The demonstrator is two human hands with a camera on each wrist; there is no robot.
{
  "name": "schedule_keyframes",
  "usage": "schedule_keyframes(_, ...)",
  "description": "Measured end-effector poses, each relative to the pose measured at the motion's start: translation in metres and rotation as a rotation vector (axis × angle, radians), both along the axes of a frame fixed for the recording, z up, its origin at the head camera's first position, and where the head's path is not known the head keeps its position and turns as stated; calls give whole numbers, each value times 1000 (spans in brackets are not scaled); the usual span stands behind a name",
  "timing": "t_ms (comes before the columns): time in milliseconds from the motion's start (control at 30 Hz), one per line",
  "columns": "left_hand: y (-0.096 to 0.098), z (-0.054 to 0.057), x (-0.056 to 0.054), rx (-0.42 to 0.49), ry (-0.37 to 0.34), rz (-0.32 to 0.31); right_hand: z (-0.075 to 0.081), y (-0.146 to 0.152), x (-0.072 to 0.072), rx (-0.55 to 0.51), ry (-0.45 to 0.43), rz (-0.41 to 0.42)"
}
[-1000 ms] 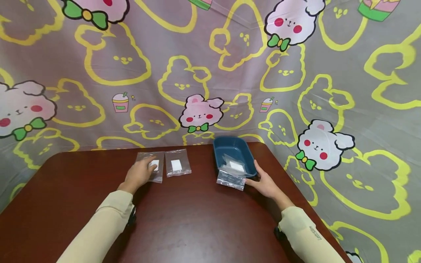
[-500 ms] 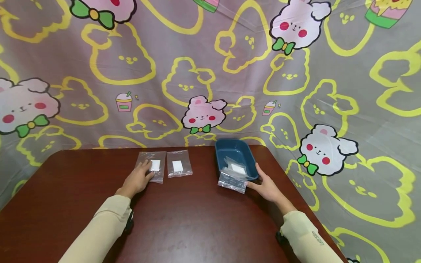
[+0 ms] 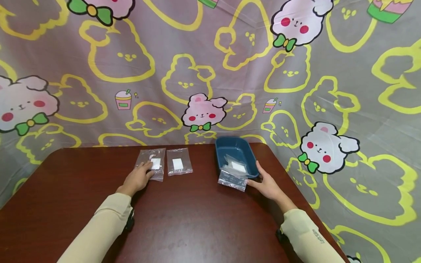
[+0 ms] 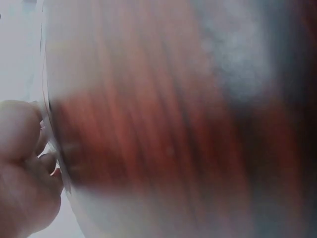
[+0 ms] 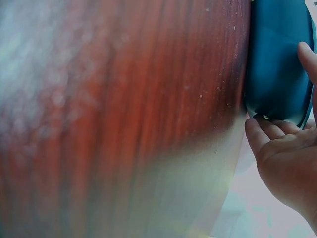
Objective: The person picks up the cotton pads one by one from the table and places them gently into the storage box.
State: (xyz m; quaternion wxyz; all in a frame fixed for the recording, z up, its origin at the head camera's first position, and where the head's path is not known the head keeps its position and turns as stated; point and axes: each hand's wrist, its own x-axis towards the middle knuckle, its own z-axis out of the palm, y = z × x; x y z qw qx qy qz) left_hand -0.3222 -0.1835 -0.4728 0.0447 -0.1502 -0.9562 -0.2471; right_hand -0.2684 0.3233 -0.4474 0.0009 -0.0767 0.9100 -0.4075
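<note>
In the head view, my left hand (image 3: 138,178) rests on a clear plastic bag (image 3: 158,176), its fingertips beside the white rectangular piece (image 3: 156,163) inside. Only part of that hand's fingers (image 4: 17,131) shows in the left wrist view. A second clear bag (image 3: 184,170) with a white piece (image 3: 177,164) lies flat just to the right. My right hand (image 3: 267,185) holds the near right corner of a blue plastic basin (image 3: 230,143), thumb and fingers spread round its wall. Clear plastic packaging (image 3: 232,180) with a white piece (image 3: 238,167) lies in the basin and hangs over its near rim.
The dark red-brown table (image 3: 197,223) ends against a patterned curtain (image 3: 194,44) at the back and right. The basin stands close to the back right corner of the table. Bare tabletop lies in front of both hands.
My left hand has drawn back slightly to the left, baring more of the white piece, then stayed there. The right hand and basin keep their place; the head view has shifted slightly.
</note>
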Motion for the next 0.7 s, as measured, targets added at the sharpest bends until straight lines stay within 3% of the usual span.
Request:
schedule_keyframes(300, 2, 3, 0, -8, 48, 55, -1, 2, -1, 0, 11, 11)
schedule_keyframes(700, 6, 4, -1, -13, 27, 166, -2, 3, -1, 4, 4, -2)
